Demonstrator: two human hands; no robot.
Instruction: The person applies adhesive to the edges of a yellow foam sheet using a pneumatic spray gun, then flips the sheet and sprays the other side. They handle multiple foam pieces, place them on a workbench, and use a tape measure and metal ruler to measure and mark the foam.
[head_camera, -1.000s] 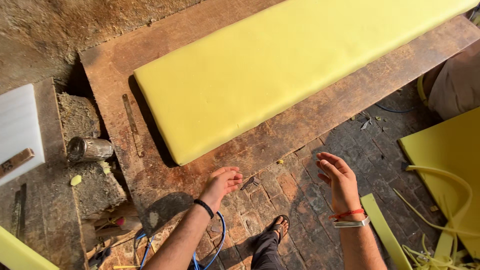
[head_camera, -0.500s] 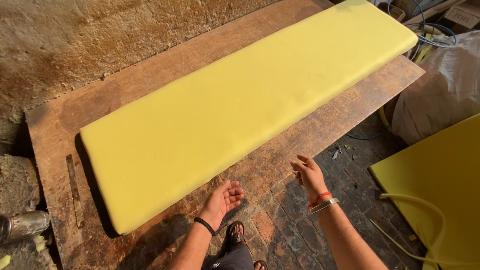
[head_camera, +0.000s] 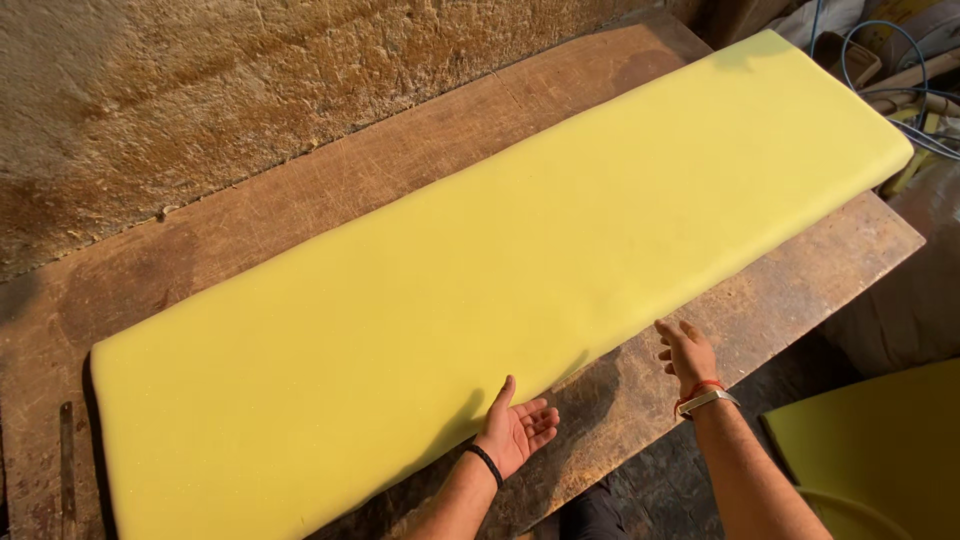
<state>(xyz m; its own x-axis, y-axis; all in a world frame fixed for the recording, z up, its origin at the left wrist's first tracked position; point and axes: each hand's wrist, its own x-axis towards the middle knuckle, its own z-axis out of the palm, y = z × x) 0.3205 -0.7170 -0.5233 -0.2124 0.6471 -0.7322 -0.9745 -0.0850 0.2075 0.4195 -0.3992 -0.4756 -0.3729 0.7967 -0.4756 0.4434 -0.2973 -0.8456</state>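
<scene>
Your left hand (head_camera: 515, 432) lies open, palm up, fingertips at the foam (head_camera: 480, 270) edge, lower centre. Your right hand (head_camera: 688, 352) hovers open over the table (head_camera: 800, 270), holding nothing.

**Bare forearms, a band on each wrist**

Both arms are bare to the lower edge of the picture, with no sleeves showing. The left hand (head_camera: 515, 432), at about 6 o'clock, has a thin black band round its wrist. The right hand (head_camera: 686, 352), toward 4 o'clock, wears a red thread and, just below it, a pale metal-looking bracelet. No rings can be made out.
</scene>
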